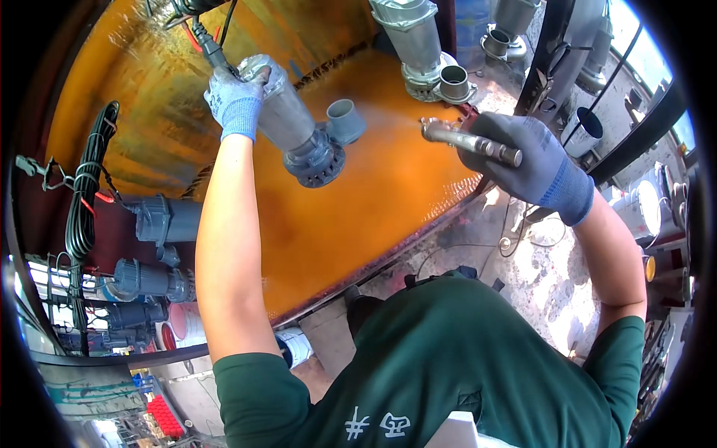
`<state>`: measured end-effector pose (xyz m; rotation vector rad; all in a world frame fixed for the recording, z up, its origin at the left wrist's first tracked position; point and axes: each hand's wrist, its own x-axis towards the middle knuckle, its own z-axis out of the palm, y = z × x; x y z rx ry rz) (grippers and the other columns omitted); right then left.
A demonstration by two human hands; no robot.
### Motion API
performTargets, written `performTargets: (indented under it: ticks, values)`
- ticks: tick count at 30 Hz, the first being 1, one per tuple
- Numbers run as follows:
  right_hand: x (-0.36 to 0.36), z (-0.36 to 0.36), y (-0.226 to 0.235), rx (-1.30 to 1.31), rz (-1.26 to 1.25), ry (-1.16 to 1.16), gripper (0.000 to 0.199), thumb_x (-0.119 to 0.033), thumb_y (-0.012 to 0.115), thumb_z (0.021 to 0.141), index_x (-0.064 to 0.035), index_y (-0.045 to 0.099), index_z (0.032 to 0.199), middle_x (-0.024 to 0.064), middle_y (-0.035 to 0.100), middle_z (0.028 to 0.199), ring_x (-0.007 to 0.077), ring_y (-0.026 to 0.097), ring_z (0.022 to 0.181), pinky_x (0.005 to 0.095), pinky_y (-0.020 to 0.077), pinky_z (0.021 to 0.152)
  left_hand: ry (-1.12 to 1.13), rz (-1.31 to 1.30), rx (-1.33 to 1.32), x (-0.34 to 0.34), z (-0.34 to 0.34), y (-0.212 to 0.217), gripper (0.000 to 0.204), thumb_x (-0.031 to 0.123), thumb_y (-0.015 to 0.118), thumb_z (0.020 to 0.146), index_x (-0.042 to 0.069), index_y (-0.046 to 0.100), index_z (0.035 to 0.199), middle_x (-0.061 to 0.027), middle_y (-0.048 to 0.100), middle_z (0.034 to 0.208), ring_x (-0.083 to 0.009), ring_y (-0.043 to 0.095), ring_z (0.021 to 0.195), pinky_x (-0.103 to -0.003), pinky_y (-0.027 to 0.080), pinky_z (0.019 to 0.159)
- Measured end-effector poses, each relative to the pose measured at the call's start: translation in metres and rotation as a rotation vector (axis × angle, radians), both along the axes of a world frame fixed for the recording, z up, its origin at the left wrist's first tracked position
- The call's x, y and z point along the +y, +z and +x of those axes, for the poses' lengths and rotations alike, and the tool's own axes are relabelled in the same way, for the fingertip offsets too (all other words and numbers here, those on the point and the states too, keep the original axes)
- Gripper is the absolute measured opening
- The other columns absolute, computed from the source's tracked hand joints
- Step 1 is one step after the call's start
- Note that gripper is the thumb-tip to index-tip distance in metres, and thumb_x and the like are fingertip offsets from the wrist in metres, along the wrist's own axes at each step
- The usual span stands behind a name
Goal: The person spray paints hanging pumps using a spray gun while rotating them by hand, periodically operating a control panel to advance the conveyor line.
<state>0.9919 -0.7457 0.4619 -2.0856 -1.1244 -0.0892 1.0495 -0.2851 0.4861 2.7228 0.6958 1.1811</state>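
A grey submersible pump [282,116] hangs tilted over an orange-coated basin, its strainer end toward me and its round outlet [346,119] facing right. My left hand [237,101], in a light blue glove, is closed around the pump's top, by the black cable [211,51]. To the right, my right hand [519,157], in a dark grey glove, is wrapped around a metal spray gun [467,140]. The gun's nozzle points left at the pump, apart from it. A pale mist stretches between nozzle and outlet. The palm side of the right hand and the trigger are hidden.
The orange basin [351,224] has a raised front edge close to my legs. Another grey pump [409,45] stands at the far right of it. Further pumps [160,220] and a coiled black cable [88,187] hang at left. A dark post [556,60] rises behind my right hand.
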Motion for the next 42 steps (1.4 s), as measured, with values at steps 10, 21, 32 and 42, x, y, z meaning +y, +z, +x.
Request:
performTargets:
  ticks: [10,21,32,42]
  values:
    - [-0.013,0.011,-0.026,0.289,0.011,0.008,0.028,-0.027,0.080,0.093,-0.0043,0.066,0.101,0.0151,0.070,0.083,0.0297,0.071,0.076,0.0402,0.0549,0.073,-0.335,-0.305,-0.117,0.061,0.006,-0.018,0.054,0.021,0.097,0.074,0.000,0.064,0.111,-0.0134,0.073,0.102,-0.0239,0.069,0.093,-0.037,0.055,0.089]
    - [-0.039,0.035,-0.054,0.405,0.131,0.032,0.029,-0.029,0.078,0.093,-0.0028,0.066,0.098,0.0152,0.067,0.083,0.0301,0.069,0.078,0.0389,0.0534,0.074,-0.569,-0.858,-0.243,0.073,0.025,-0.020,0.072,-0.011,0.071,0.078,0.003,0.049,0.146,-0.0125,0.063,0.136,-0.0246,0.063,0.119,-0.037,0.054,0.101]
    - [-0.026,0.052,-0.050,0.329,0.039,0.227,0.028,-0.026,0.078,0.095,-0.0014,0.069,0.103,0.0110,0.070,0.084,0.0188,0.067,0.076,0.0340,0.0536,0.073,-0.536,-0.802,-0.119,0.051,0.022,-0.005,0.090,0.001,0.088,0.081,-0.004,0.037,0.154,-0.0183,0.056,0.142,-0.0275,0.061,0.122,-0.037,0.053,0.103]
    - [0.009,0.061,-0.030,0.394,0.039,0.197,0.030,-0.029,0.078,0.096,-0.0022,0.068,0.103,0.0101,0.069,0.084,0.0205,0.064,0.070,0.0340,0.0525,0.070,-0.565,-1.015,0.096,0.053,-0.001,0.019,0.064,0.001,0.072,0.086,0.011,0.051,0.145,-0.0079,0.066,0.131,-0.0233,0.065,0.114,-0.039,0.052,0.097]
